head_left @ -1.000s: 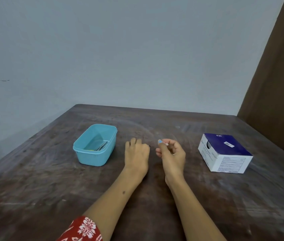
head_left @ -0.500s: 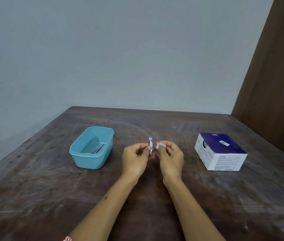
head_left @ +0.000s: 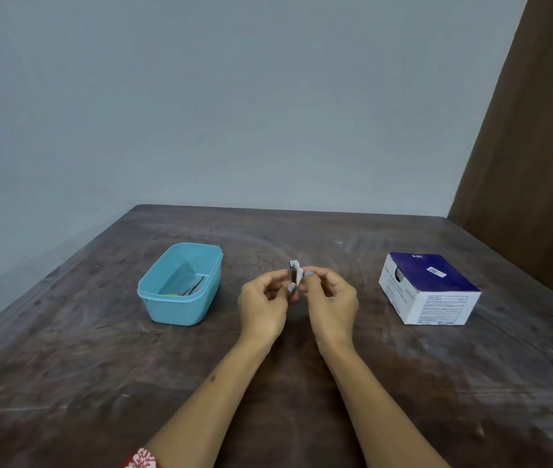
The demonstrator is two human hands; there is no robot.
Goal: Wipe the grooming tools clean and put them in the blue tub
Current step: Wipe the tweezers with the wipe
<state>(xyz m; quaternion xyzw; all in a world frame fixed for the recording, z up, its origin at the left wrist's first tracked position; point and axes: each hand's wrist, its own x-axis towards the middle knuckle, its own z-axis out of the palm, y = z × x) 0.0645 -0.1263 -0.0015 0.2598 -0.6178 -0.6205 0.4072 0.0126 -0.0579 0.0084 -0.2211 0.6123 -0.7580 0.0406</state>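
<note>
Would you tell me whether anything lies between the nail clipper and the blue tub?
Nothing visible does. The left hand holds the nail clipper above bare table, and the blue tub stands open to its left.

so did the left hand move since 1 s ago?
Yes. The left hand has lifted off the table and now holds the nail clipper upright beside the right hand, between the blue tub and the box.
</note>
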